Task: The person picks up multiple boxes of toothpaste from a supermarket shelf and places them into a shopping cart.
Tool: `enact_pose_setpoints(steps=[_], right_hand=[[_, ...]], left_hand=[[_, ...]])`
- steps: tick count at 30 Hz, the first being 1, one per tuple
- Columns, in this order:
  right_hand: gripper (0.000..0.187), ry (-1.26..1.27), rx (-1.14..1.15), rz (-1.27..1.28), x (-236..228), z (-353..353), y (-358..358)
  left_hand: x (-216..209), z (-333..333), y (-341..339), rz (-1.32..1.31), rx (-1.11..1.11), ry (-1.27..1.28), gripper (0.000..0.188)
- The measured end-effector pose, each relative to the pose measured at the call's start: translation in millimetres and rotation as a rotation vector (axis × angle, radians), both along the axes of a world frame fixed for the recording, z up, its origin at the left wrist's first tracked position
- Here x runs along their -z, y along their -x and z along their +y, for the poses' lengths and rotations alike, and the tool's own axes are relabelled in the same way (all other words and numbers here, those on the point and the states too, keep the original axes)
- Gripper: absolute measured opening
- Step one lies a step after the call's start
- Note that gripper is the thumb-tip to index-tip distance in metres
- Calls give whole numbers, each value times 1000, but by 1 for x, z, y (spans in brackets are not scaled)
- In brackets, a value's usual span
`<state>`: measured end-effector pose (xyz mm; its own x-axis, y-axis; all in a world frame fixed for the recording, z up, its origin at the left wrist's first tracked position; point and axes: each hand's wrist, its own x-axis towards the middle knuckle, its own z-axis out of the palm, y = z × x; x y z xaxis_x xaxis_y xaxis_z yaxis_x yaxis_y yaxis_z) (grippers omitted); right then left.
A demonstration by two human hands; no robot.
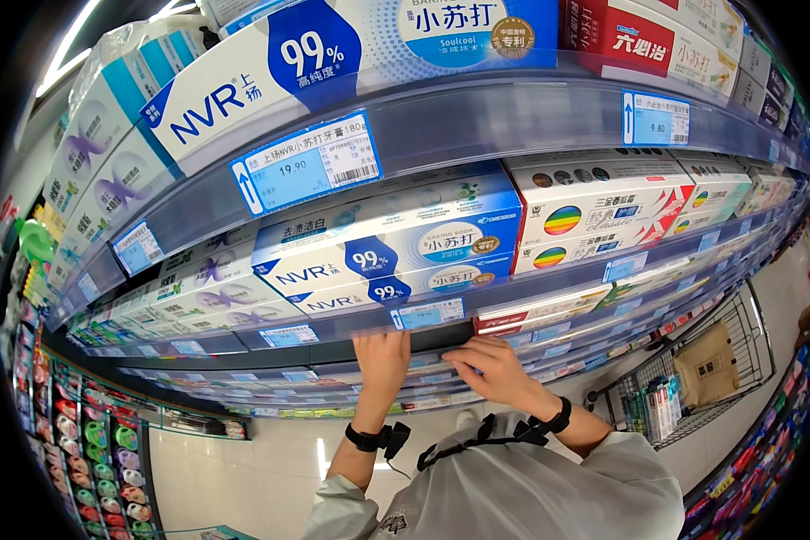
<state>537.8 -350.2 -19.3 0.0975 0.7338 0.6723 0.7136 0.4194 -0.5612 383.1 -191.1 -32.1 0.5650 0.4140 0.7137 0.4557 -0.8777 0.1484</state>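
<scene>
My left hand (382, 364) reaches up to a lower shelf, and its fingertips pass out of sight behind the price-label strip (432, 314) above. Whether that hand grips anything is hidden. To its right, my right hand (493, 371) rests near the front edge of the same dark shelf (436, 340), with loosely bent fingers apart and no object visible in them. Just above both hands lie stacked blue-and-white toothpaste boxes (396, 243). White boxes with a rainbow disc (594, 211) stand beside them on the right. Each wrist wears a black band.
A higher shelf holds a large blue-and-white box (333, 63) and red-and-white boxes (643, 40). On the right stands a wire shopping cart (693, 369) with a brown bag (706, 364) and several packages. Racks of colourful bottles (99, 450) line the lower left beside the pale tiled floor (234, 477).
</scene>
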Motion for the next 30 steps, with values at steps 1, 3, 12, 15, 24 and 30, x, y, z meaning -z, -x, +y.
enact_pose_setpoints(steps=[1,3,12,15,24,30], right_hand=[[22,-2,-2,6,0,1,0],[21,-3,-3,17,-1,1,1],[21,-24,4,13,6,-2,-1],[21,-27,-6,44,6,-6,2],[35,-174,97,-113,7,-26,15],[49,-56,163,-298,17,-43,18]], left_hand=[[2,1,1,-3,0,-3,30],[6,1,2,-11,-6,-10,34],[8,-11,7,-39,-13,-70,40],[15,-19,10,-126,-33,-53,39],[27,-47,29,-281,-132,-177,40],[36,-85,44,-232,-101,-215,39]])
